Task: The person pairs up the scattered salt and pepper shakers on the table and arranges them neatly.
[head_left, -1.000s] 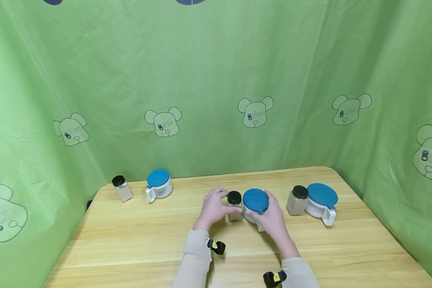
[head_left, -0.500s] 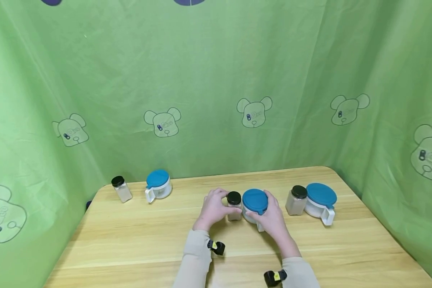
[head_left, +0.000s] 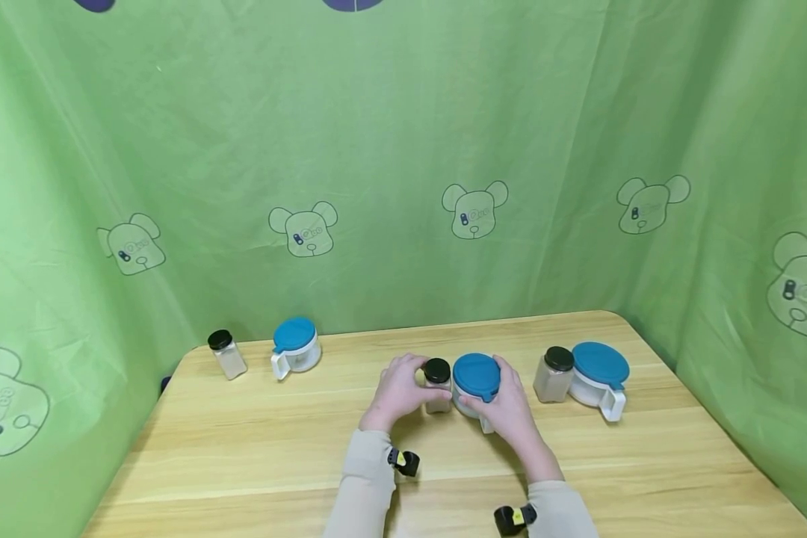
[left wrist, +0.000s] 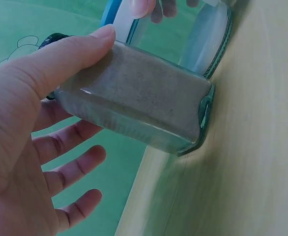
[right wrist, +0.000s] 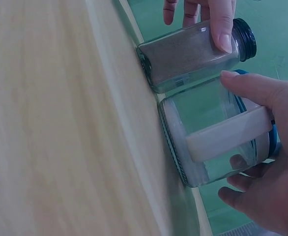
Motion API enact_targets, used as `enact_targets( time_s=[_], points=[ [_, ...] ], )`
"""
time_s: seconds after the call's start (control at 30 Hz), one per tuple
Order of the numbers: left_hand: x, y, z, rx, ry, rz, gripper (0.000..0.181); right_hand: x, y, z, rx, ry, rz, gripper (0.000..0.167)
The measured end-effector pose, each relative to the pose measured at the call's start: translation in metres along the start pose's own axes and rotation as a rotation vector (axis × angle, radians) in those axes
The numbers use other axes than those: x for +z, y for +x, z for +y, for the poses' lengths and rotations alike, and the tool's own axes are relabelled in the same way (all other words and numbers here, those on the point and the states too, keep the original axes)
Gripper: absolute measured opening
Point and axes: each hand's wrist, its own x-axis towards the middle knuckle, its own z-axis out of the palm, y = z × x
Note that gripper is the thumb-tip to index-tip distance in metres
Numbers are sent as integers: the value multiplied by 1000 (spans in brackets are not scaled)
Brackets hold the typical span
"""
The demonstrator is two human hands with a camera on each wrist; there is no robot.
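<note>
Black-lidded jar (right wrist: 186,58) beside blue-lidded pot (right wrist: 217,135)

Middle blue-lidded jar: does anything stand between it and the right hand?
Nothing visible does: the right hand grips the blue-lidded jar directly. The black-lidded jar in the left hand stands at its left side.

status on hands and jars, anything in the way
Left hand grips black-lidded jar. Right hand grips blue-lidded pot. Both upright, side by side. Nearest obstacle: another jar, right of right hand.
</note>
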Motion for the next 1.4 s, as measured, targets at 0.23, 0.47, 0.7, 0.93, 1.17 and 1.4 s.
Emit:
enact_targets(
  time_s=[0.23,0.47,0.7,0.93,1.17,1.4],
  points=[
    [-4,-2,3,-13,11,-13,73,0,1,5,-45,1,1,106],
    [-10,-3,5,-6,6,-11,74,-6,1,0,-66,16,-7,107],
    [-22,-5,8,0,-40,-11,69,-16,-2,-8,-91,33,10,102],
    [-39,-8,17,45,-58,9,66,-26,-3,-14,-114,66,37,93],
    [-55,-14,25,67,-61,54,58,-32,-5,-24,-189,105,101,75],
    [-71,-21,26,74,-103,127,49,-32,-8,-29,-254,116,183,62]
  ],
)
